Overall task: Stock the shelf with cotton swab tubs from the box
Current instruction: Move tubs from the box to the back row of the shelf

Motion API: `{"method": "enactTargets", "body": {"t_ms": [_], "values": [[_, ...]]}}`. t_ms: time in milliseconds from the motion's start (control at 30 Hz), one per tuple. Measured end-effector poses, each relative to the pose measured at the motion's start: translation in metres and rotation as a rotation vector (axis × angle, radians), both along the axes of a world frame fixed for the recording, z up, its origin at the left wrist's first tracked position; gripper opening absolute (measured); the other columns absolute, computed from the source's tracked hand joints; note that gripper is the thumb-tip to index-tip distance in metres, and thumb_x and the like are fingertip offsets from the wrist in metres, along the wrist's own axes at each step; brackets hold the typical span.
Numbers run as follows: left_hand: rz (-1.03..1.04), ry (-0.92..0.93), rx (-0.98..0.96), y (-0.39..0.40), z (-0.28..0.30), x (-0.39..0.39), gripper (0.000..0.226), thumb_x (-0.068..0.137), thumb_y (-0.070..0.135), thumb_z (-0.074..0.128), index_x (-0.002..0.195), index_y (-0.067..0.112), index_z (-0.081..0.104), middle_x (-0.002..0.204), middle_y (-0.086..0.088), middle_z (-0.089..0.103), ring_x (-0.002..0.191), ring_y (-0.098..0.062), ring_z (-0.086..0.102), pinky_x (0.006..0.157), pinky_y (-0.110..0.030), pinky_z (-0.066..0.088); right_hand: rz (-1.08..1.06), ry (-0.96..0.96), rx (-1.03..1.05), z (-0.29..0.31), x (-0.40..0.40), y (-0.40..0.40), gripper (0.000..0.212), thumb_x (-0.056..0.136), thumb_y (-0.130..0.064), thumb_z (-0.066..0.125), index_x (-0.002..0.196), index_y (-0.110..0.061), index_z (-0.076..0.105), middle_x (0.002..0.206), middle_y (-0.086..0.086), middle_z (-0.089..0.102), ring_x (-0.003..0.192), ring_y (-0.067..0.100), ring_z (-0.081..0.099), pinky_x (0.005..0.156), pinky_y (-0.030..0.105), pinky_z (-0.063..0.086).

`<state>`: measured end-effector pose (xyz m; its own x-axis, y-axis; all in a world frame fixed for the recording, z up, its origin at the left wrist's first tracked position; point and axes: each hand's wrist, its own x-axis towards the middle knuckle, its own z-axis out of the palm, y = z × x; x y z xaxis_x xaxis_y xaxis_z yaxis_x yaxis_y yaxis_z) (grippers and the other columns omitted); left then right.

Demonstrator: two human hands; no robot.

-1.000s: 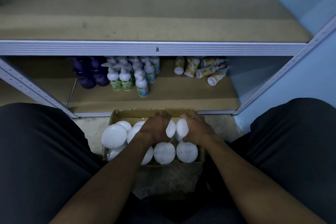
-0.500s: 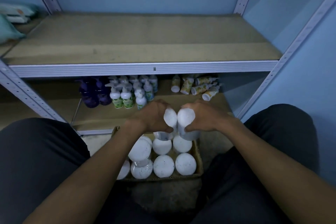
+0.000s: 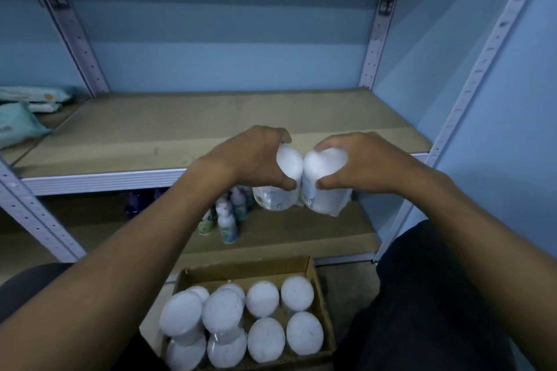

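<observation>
Stocking looks barely begun, judging by the bare brown board of the shelf (image 3: 211,126), on which no tub stands yet. The left hand (image 3: 256,156) grips one tub (image 3: 278,187) and the right hand (image 3: 349,163) grips a second tub (image 3: 324,190), fingers and thumbs curled round the lids, the two tubs touching side by side in the air at the shelf's front edge. Each is a squat cylinder with a round, matte white lid and a clear plastic wall bearing a label. About ten more sit packed in the cardboard box (image 3: 304,265) on the floor below, so most of the work remains.
</observation>
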<state>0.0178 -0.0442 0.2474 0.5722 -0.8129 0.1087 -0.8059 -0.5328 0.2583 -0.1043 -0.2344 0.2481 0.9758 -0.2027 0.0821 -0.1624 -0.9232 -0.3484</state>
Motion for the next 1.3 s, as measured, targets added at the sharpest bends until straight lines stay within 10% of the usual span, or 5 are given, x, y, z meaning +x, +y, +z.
{"method": "enactTargets", "body": {"t_ms": [433,1300], "values": [[-0.001,-0.119,0.039,-0.072,0.075,0.055,0.081,0.060,0.065,0.075,0.130,0.028,0.056,0.129,0.009,0.058,0.113,-0.014,0.054,0.084,-0.029,0.045,-0.093,-0.042,-0.094,0.083,0.041,-0.050,0.066,0.066,-0.056,0.080,0.127,-0.039,0.062,0.135,-0.007,0.056,0.120,0.017,0.051,0.096,0.034,0.046],[-0.036,0.042,0.152,-0.111,0.038,0.086,0.078,0.070,0.059,0.077,0.136,0.030,0.049,0.140,0.004,0.048,0.124,-0.018,0.048,0.099,-0.035,0.044,-0.177,0.050,-0.077,0.023,0.080,-0.079,0.066,0.067,-0.051,0.083,0.126,-0.030,0.062,0.131,0.000,0.053,0.121,0.019,0.052,0.098,0.032,0.045]]}}
